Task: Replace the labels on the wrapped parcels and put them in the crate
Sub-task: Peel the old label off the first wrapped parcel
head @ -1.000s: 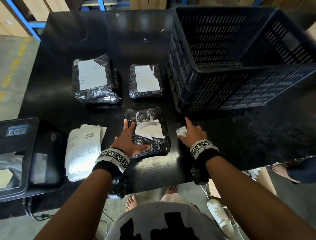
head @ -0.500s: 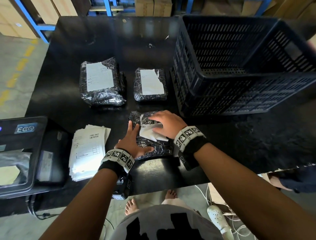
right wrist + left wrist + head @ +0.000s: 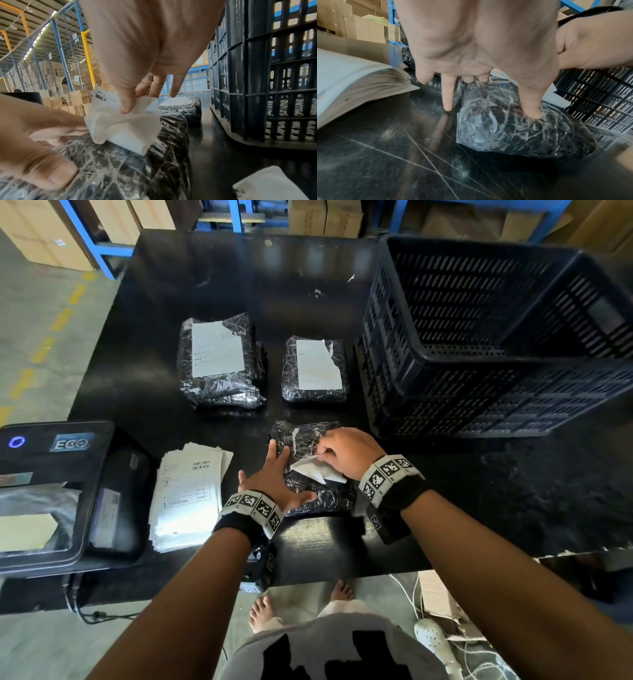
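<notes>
The near wrapped parcel [image 3: 301, 436], black under shiny film, lies at the table's front edge. My left hand [image 3: 291, 474] presses flat on its left side, fingers spread, with the thumb [image 3: 530, 108] on the film. My right hand [image 3: 322, 451] pinches the crumpled white old label [image 3: 315, 470] between thumb and fingers [image 3: 125, 105] and holds it partly peeled up from the parcel [image 3: 137, 169]. Two more labelled parcels [image 3: 219, 364] [image 3: 315, 371] lie behind. The black slatted crate [image 3: 479, 354] stands to the right, and nothing shows inside it.
A stack of fresh printed labels [image 3: 188, 494] lies left of my left hand, next to a black printer [image 3: 51, 491]. A torn white scrap [image 3: 267, 185] lies on the table right of the parcel. The crate wall [image 3: 265, 81] is close on the right.
My right hand left the scrap on the table, moved left onto the near parcel, took hold of its label and peeled it up. The left hand stayed pressing the parcel.
</notes>
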The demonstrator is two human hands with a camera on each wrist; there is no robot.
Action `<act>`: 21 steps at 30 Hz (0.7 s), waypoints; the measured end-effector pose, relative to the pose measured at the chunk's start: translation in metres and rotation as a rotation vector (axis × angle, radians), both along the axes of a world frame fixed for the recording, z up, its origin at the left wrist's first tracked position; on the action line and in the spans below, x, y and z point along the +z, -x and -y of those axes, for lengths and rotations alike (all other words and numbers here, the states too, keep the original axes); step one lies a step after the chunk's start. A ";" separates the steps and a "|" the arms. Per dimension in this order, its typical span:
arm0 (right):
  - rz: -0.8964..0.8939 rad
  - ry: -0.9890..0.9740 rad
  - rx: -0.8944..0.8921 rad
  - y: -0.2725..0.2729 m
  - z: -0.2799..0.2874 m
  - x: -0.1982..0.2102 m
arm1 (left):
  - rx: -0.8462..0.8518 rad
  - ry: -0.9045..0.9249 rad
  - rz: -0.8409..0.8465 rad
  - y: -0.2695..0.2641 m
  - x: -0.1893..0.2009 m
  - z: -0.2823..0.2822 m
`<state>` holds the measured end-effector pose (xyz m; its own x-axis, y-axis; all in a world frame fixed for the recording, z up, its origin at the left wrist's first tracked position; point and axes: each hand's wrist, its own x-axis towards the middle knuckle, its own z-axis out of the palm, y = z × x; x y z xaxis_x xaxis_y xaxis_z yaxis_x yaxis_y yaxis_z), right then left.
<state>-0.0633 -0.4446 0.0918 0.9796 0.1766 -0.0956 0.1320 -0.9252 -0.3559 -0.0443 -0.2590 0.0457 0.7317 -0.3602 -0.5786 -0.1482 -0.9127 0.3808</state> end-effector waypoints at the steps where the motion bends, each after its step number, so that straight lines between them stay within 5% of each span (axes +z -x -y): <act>1: -0.018 -0.002 -0.006 0.001 0.001 0.000 | 0.000 -0.001 -0.004 0.000 0.001 0.000; 21: -0.150 -0.155 -0.236 0.052 0.020 0.022 | 0.000 -0.018 0.006 0.001 0.008 0.002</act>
